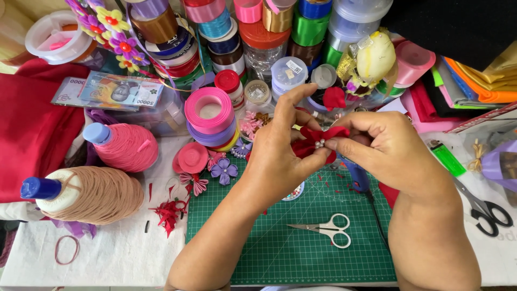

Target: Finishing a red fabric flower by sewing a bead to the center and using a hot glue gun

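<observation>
While left hand [280, 156] cups red flower [315, 141] | right hand [377, 148] grip pinching its beads

my left hand [277, 159]: bare, no ring | my right hand [385, 148]: bare | my arms: no sleeves, no watch

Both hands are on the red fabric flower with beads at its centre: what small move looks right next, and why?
Probably press the beads down with the right hand fingertips while the left hand steadies the red flower: they sit at its centre, pinched between both hands above the green mat.
</observation>
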